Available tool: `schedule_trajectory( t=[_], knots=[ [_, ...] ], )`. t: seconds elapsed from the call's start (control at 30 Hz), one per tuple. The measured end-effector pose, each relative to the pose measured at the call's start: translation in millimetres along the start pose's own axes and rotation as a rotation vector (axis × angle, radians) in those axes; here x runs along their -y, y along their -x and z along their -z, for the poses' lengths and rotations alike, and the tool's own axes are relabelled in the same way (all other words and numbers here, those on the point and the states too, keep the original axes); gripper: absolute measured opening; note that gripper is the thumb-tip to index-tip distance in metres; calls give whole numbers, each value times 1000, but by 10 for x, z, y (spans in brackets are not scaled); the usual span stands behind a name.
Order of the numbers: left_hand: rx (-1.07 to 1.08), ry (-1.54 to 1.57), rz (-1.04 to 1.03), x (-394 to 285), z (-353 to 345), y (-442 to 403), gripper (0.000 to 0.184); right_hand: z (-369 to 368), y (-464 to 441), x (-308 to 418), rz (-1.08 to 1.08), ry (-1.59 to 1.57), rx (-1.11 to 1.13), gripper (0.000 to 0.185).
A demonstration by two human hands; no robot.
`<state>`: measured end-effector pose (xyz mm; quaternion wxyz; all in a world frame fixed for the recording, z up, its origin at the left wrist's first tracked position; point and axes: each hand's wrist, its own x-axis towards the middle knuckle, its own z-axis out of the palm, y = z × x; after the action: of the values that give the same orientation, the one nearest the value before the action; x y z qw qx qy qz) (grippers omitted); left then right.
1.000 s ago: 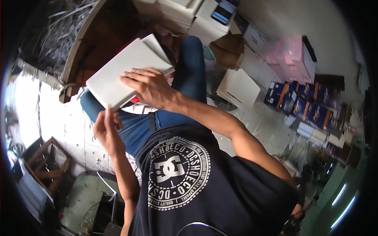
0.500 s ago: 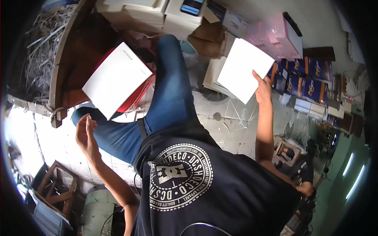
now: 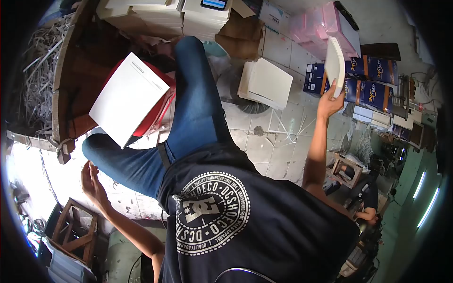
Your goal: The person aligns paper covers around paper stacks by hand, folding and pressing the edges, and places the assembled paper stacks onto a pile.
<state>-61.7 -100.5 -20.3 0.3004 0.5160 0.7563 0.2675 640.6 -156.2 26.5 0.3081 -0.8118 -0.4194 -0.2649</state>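
My right hand [image 3: 332,103] grips a thin stack of paper sheets [image 3: 334,61] by its near end. The stack is held out to the right, turned edge-on and slightly bowed. My left hand [image 3: 92,181] is raised beside my left knee, fingers stretched out, with nothing in it. A white stack of printed sheets [image 3: 130,99] with small text near its upper edge rests on a red stool [image 3: 160,111] between my legs. On the floor to the right of my knee sits a cream stack of paper [image 3: 269,85].
Tall paper piles [image 3: 205,21] stand at the back, a phone [image 3: 215,4] on top. Pink wrapped packs [image 3: 314,26] and blue paper boxes [image 3: 368,92] are at the right. A wooden bin of paper shreds [image 3: 37,70] is at left. Another person [image 3: 368,203] sits far right.
My right hand has moved right and up with the paper stack, turning it edge-on and uncovering the cream stack on the floor. My left hand has lowered slightly, its fingers straighter.
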Motion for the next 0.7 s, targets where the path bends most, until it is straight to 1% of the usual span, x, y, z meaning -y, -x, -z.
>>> schedule_trajectory(
  t=[0.1,0.17,0.23,0.27,0.3,0.37,0.4,0.43,0.47,0.5,0.53,0.57,0.63,0.67,0.7],
  knots=[
    [-20,27,31,144,29,54,37,-231,272,-58,343,-90,-79,36],
    [-35,50,51,223,-3,78,35,-449,753,-111,332,-51,117,42],
    [6,39,46,178,-47,112,34,-759,1371,-293,321,-19,448,44],
    [23,33,43,135,-74,145,33,-876,1649,-367,328,42,601,49],
    [13,103,32,65,-111,186,34,-929,1823,-380,332,102,756,55],
    [41,31,60,-66,9,289,36,-1022,1675,-300,207,-56,572,64],
    [-16,55,28,119,60,327,37,-1046,1438,-6,204,-156,426,62],
    [-33,68,66,40,125,359,36,-1052,1175,348,143,-297,403,58],
    [-53,66,72,93,199,358,36,-1117,903,642,246,-257,327,53],
    [-69,72,72,165,210,347,36,-1235,620,977,299,-367,301,50],
    [-93,89,59,193,196,322,35,-1273,313,1449,355,-534,299,48],
    [-82,62,52,166,202,306,33,-1386,136,1808,302,-618,387,47],
    [-65,15,58,-7,184,298,31,-1828,-147,2338,482,-658,445,50],
    [-63,21,1,-51,157,306,30,-2131,-211,2575,545,-667,474,54],
    [-53,31,7,-154,147,344,29,-2441,-263,2806,610,-678,501,59]
  ],
)
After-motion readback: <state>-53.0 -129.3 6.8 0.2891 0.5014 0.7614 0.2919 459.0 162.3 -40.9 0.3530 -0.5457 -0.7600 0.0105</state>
